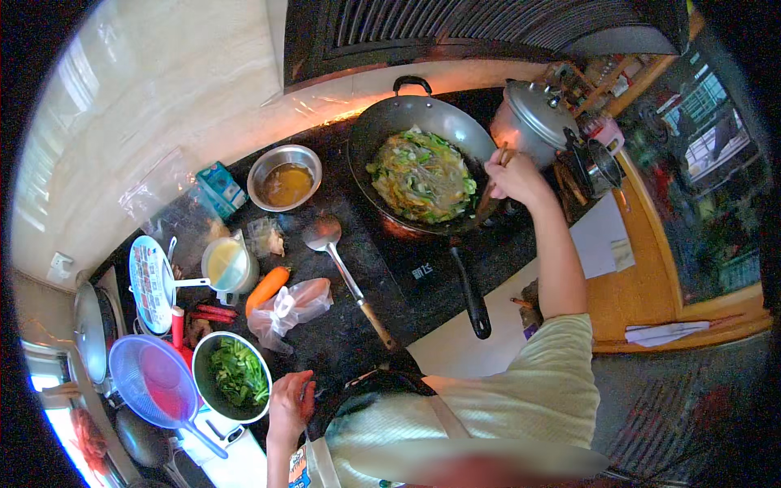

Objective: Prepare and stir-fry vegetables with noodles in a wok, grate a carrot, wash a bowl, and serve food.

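Note:
My right hand (515, 177) grips a brown wooden utensil (487, 204), apparently a spatula, at the right side of a wok (457, 122). The utensil's lower end reaches the wok's near right rim. Inside the wok lies a mound of glassy noodles (430, 174) mixed with chopped green vegetables. My left hand (291, 399) hangs by the counter's near edge with loosely bent fingers and nothing visible in it. Close beside it stands a bowl (196, 372) of chopped leafy greens (239, 372).
A metal ladle (348, 268), a steel bowl of brownish liquid (287, 186), a carrot (268, 288), a knotted plastic bag (293, 311) and a jug (229, 265) occupy the counter. Left are a purple colander (152, 381) and red chillies (213, 313). A pressure cooker (531, 119) stands right of the wok.

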